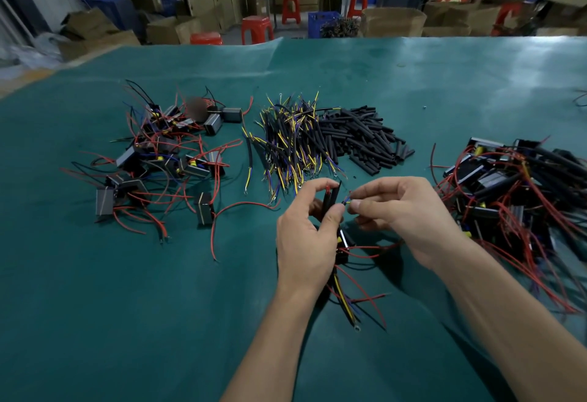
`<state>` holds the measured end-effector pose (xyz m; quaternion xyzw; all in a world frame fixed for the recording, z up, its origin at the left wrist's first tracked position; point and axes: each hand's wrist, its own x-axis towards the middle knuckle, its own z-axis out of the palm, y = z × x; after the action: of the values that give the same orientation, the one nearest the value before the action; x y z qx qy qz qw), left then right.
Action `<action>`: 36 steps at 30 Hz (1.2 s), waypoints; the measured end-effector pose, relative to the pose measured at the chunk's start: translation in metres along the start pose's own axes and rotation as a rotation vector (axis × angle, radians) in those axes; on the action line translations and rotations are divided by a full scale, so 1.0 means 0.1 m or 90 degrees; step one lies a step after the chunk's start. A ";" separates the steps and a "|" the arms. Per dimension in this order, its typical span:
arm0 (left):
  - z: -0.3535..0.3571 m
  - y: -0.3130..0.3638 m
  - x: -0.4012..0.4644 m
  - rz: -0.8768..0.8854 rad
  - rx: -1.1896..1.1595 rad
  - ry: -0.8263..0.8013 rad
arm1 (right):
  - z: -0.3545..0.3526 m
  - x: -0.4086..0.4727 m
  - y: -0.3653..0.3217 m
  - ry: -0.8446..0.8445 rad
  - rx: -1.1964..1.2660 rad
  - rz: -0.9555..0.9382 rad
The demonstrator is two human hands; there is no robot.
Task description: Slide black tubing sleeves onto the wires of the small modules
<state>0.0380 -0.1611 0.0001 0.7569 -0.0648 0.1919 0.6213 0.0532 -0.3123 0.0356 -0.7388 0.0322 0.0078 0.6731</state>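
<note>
My left hand (306,236) grips black tubing sleeves (331,198) upright between thumb and fingers, with a red wire end showing at their top. A small black module (344,242) hangs below that hand, its red, yellow and blue wires (346,303) trailing toward me. My right hand (403,214) pinches thin blue and yellow wire ends (347,200) just right of the sleeves. A heap of loose black sleeves (362,137) lies beyond the hands.
A pile of modules with red wires (162,160) lies at the left on the green mat (127,306). Another pile of modules with sleeved wires (514,185) sits at the right. A bundle of yellow-blue leads (289,144) lies in the middle.
</note>
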 end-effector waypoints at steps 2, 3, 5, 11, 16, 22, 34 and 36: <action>0.00 0.00 0.00 0.006 -0.003 -0.003 | 0.00 0.00 0.01 -0.003 -0.027 -0.008; 0.00 0.00 0.00 0.007 -0.003 -0.004 | 0.00 0.00 0.01 -0.002 -0.041 -0.014; 0.00 0.01 0.00 0.007 0.001 -0.004 | -0.01 0.00 0.02 0.004 -0.066 -0.035; 0.00 0.00 0.00 0.009 0.010 -0.004 | 0.01 -0.01 0.02 0.049 -0.242 -0.152; 0.00 -0.02 0.01 0.014 0.021 -0.002 | 0.03 -0.01 0.02 0.020 -0.180 -0.144; 0.01 -0.03 0.01 0.008 0.034 -0.002 | 0.00 -0.01 0.02 0.035 -0.256 -0.202; 0.04 -0.08 0.03 -0.009 0.035 0.016 | 0.05 -0.03 0.02 0.082 -0.311 -0.347; 0.04 -0.09 0.03 -0.009 0.035 0.016 | 0.06 -0.05 0.02 0.100 -0.345 -0.378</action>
<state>0.0451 -0.1622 -0.0078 0.7719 -0.0462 0.1985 0.6022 0.0484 -0.3060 0.0331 -0.8648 -0.1347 -0.2350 0.4228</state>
